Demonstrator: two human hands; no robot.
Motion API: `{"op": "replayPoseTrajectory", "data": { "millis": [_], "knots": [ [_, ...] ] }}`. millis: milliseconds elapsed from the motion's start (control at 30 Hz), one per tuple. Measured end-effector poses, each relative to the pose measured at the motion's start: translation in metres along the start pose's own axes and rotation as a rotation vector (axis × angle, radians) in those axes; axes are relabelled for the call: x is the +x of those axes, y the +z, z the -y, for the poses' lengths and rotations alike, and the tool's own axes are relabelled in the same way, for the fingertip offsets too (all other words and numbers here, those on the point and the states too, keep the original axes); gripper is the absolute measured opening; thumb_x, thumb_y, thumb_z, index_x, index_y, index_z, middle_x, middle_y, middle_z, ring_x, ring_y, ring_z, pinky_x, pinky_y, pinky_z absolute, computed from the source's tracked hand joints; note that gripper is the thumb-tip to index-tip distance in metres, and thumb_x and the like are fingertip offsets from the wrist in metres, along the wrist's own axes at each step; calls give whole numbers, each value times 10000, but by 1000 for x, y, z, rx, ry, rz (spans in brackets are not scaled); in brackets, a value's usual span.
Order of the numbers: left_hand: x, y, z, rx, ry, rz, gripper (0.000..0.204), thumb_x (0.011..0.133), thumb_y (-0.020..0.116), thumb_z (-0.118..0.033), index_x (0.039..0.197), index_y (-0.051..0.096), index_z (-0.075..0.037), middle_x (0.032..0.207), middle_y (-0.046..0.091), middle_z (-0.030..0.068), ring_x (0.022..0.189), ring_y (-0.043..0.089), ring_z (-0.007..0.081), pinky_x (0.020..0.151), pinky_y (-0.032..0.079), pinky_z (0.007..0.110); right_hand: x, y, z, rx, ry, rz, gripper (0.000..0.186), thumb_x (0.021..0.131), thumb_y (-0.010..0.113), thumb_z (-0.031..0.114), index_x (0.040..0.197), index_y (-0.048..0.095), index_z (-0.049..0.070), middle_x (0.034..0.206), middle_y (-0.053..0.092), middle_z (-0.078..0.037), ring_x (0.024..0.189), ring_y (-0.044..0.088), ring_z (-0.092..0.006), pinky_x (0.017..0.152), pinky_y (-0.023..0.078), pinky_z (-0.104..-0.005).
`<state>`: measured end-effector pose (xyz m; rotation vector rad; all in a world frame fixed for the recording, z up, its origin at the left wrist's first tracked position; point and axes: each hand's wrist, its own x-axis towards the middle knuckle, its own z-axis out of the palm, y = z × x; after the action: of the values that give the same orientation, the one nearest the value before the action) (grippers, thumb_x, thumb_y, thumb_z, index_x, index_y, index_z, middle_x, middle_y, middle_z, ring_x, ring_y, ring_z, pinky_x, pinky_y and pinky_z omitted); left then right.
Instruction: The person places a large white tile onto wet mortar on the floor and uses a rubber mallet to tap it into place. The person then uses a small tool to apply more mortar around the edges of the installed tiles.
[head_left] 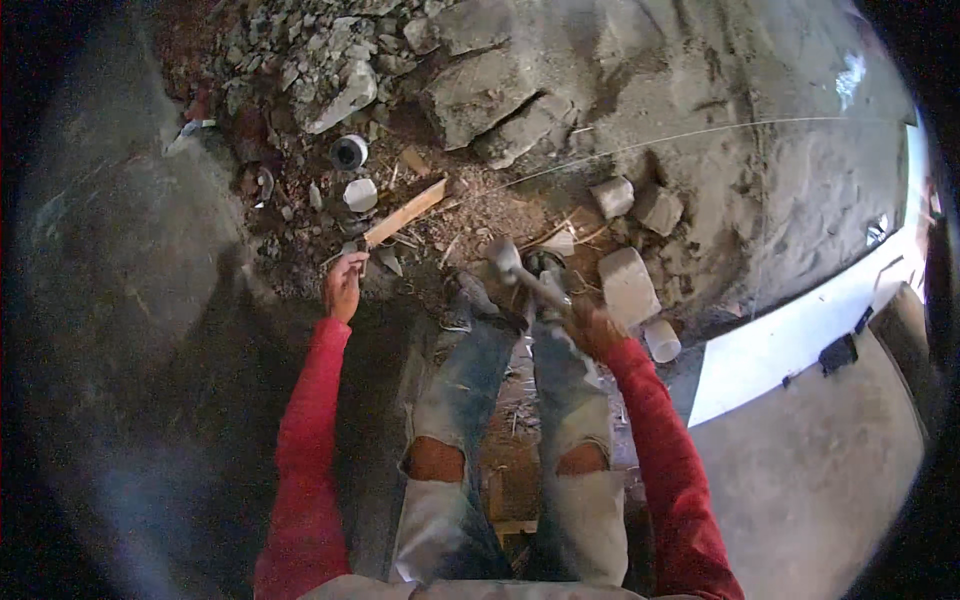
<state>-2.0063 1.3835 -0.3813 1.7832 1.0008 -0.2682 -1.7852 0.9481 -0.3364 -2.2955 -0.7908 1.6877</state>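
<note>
My right hand (pixel 596 331) is wrapped round the handle of a hammer (pixel 541 289). Its metal head points left and lies just above my shoes in the view. At the near left end of a short, light-brown wooden strip (pixel 406 213), my left hand (pixel 342 286) is closed, its fingertips pinching that end. The strip slants up to the right over rubble-strewn soil. Exactly how the fingers meet the wood is too small to make out. The hammer head is apart from the strip.
Broken stones (pixel 340 70) and large slabs (pixel 482 92) lie beyond the strip. A white round container (pixel 349 152) stands close by. Pale blocks (pixel 628 286) and a white cup-like piece (pixel 662 341) sit by my right hand. A thin string (pixel 690 133) crosses toward a white board (pixel 790 345).
</note>
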Motion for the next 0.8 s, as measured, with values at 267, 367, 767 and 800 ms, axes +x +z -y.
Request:
{"op": "replayPoseTrajectory", "data": {
  "millis": [267,367,767,800],
  "knots": [
    [13,13,-6,389,463,-169,261,811,622,28,1027,655,-114,1161,614,114,1056,601,325,867,494,424,103,50,-115,-271,-113,-410,573,813,675,318,1331,497,150,1350,489,-168,1158,542,-374,892,489,-466],
    [26,25,4,418,539,-145,256,812,637,-3,1030,661,-137,1181,599,127,1051,603,324,865,490,432,102,79,-186,-437,-60,-372,503,940,456,146,1432,427,250,1453,420,-185,1332,402,-392,1104,313,-518],
    [16,39,35,579,485,-312,340,845,658,-111,1183,619,-86,1218,594,161,1129,582,349,961,475,446,55,57,-176,-609,46,-610,680,810,687,330,1365,412,49,1400,413,-209,1280,395,-397,1064,308,-531],
    [17,36,39,571,526,-291,351,845,658,-110,1192,618,-87,1221,592,163,1139,578,346,960,477,450,52,57,-174,-601,54,-631,689,804,692,328,1367,409,49,1400,411,-210,1282,392,-398,1066,306,-530]
  ]
}}
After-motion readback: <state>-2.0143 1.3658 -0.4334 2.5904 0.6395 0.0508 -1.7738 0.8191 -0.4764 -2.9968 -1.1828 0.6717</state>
